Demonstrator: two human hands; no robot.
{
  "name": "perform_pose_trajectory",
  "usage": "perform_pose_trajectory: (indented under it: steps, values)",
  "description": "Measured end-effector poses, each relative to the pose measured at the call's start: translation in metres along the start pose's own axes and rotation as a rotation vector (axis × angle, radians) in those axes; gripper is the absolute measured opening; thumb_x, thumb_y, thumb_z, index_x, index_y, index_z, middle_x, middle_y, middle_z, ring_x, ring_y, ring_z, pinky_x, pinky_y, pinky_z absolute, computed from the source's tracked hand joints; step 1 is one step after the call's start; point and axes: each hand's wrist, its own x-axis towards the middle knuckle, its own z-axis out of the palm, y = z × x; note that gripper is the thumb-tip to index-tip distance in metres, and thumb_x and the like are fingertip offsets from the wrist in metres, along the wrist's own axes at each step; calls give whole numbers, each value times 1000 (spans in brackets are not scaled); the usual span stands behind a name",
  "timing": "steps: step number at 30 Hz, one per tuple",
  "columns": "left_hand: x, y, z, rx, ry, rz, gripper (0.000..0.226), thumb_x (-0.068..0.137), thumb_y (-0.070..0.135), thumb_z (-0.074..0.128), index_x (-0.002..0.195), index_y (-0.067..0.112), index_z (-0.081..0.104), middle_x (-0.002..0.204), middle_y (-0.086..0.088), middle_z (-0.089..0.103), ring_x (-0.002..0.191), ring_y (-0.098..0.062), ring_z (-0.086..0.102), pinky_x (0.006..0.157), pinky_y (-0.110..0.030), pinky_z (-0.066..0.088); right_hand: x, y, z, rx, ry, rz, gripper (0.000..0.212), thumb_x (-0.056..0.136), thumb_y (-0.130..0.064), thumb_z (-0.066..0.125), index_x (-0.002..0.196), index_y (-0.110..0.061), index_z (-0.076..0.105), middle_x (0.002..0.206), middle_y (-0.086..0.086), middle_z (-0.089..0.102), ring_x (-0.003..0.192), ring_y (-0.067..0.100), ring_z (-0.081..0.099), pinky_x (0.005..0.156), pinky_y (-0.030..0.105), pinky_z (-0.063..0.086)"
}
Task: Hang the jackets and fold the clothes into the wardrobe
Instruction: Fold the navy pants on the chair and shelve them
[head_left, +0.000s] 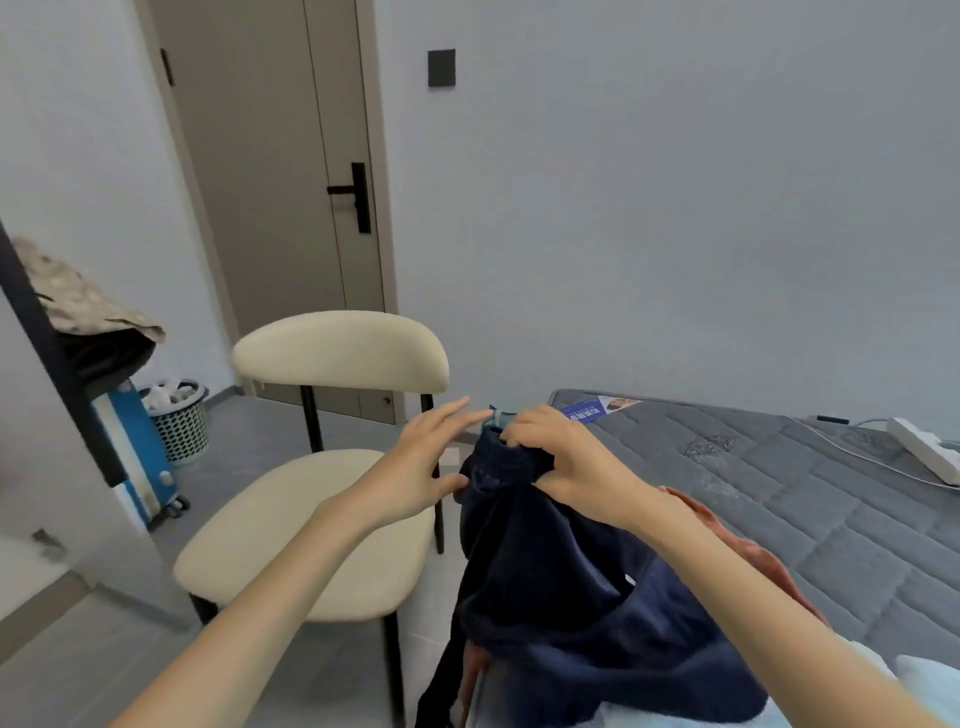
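the right grip (563, 457) is clamping the bunched top of the navy garment (561, 582), which is hanging at the bed (779, 499) edge; the left grip (423, 462) is hovering spread apart, thumb beside the cloth.

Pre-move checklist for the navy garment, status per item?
1. Grip: right hand holds the navy garment at its bunched top: ok.
2. Free hand: left hand holds nothing, fingers straight, beside the garment: ok.
3. Garment spread flat for folding: not ok, it hangs crumpled.
4. Hanger inside: cannot tell; only a teal piece shows past the right hand.
5. Garment separate from the orange cloth on the mattress: cannot tell, they overlap.
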Motion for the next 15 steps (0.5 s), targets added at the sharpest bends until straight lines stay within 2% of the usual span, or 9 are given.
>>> perform_pose_trajectory:
  steps: [3,5,8,10,12,13,14,15]
  values:
    - [-24,-12,-25,1,28,-6,65,86,16,70,138,39,37,157,13,13,145,-12,8,116,-32,16,24,-28,4,-6,1,-82,36,67,19,54,84,-12,57,90,-5,59,91,18,45,74,28,39]
    - [-42,-18,-41,-52,39,7,68,81,20,75,133,43,37,157,16,12,145,-9,7,115,-29,15,38,-47,9,1,5,-129,37,65,22,53,83,-10,59,89,-2,62,92,17,46,76,21,37]
    - [-68,-22,-64,-154,62,10,76,77,22,79,130,49,33,154,25,15,144,-1,10,114,-26,18,60,-75,17,27,28,-202,39,63,25,52,83,-7,61,88,1,63,94,21,48,76,25,41]
    - [-83,-24,-79,-202,130,6,67,76,22,81,129,37,42,151,21,28,141,0,21,114,-28,24,76,-92,23,38,55,-271,39,65,24,54,82,-10,62,87,-4,63,93,21,49,76,29,43]
    - [-98,-27,-95,-231,219,-9,62,74,22,82,127,25,50,139,20,46,132,5,35,109,-22,31,93,-108,29,15,78,-341,37,65,23,56,82,-10,63,86,-4,63,91,18,49,76,30,42]
    - [-106,-29,-104,-219,266,-40,61,74,23,82,128,25,53,128,24,52,124,10,41,104,-16,34,103,-114,32,-11,92,-363,36,66,23,56,82,-9,62,86,-4,62,89,16,47,75,30,42]
    - [-115,-32,-113,-179,311,-86,56,75,26,82,124,31,56,117,26,57,115,10,48,100,-15,38,112,-119,35,-41,106,-371,35,67,22,57,82,-9,61,86,-4,60,87,15,44,73,30,40]
    - [-124,-34,-124,-110,351,-131,47,76,29,81,116,40,58,106,25,61,107,7,53,98,-20,42,122,-124,38,-75,117,-370,33,69,20,58,83,-11,59,86,-6,58,86,14,42,71,30,38]
